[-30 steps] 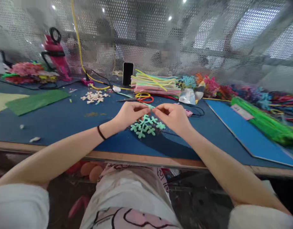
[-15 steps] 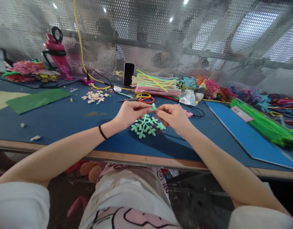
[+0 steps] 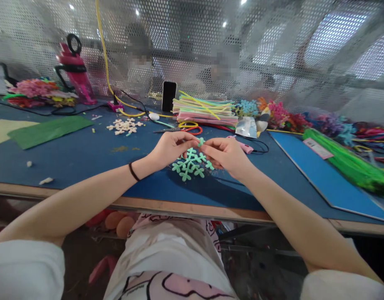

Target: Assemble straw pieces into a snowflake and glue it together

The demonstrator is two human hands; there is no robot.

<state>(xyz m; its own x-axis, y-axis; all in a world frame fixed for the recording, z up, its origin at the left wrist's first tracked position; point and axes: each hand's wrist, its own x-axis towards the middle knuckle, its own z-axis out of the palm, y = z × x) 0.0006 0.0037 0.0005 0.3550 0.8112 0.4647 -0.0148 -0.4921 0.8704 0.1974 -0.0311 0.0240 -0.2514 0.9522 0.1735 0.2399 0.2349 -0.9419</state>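
Between my fingertips is a small mint-green pipe-cleaner flower (image 3: 201, 142), held above the table. My left hand (image 3: 176, 149) pinches it from the left, thumb and forefinger closed. From the right, my right hand (image 3: 224, 153) grips its other side, fingers bent. Just below lies a pile of similar mint-green flowers (image 3: 188, 166), partly hidden by my hands. Behind my left hand rest scissors (image 3: 196, 131) with red-orange handles. A pink tool with a cord (image 3: 245, 147) lies beyond my right hand.
On the blue table (image 3: 94, 162) sit white flowers (image 3: 124, 126), a bundle of pastel pipe cleaners (image 3: 204, 110), an upright phone (image 3: 169, 96) and a pink bottle (image 3: 76, 75). A blue board (image 3: 310, 175) and a bagged green bundle (image 3: 345, 160) lie right. Perforated metal stands behind.
My fingers have shifted slightly around the held flower, which now shows its petals more. Both hands stay in nearly the same place.
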